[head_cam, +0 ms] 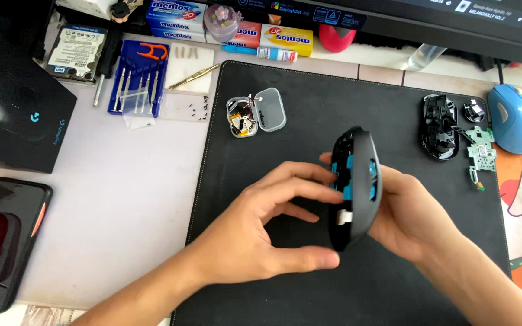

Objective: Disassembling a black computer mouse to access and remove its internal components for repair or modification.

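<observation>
1. Centrally, just right of the frame's middle, the right hand point(409, 211) cradles a black mouse shell point(356, 187) from behind, with the shell standing on edge above the black desk mat point(285, 108).
2. The shell's inner side faces left and shows blue plastic parts and a small white piece near its lower end.
3. The left hand point(267, 226) is spread wide, with its fingertips touching the blue parts inside the shell and its thumb stretched along the lower edge toward the shell's bottom end.
4. At the right of the mat lie a second black mouse base point(439, 127), a small round black part point(473, 110) and a green circuit board point(481, 154), close together.
5. A blue mouse point(515, 118) sits at the far right, just off the mat.
6. Near the mat's upper left corner stands a small clear open case point(255, 115) holding small parts.
7. On the pale worktop point(128, 199) in the upper left of the frame are a blue screwdriver set point(140, 75), a hard drive point(77, 51) and a black box point(19, 115).
8. A dark phone point(4, 241) lies at the lower left edge.
</observation>
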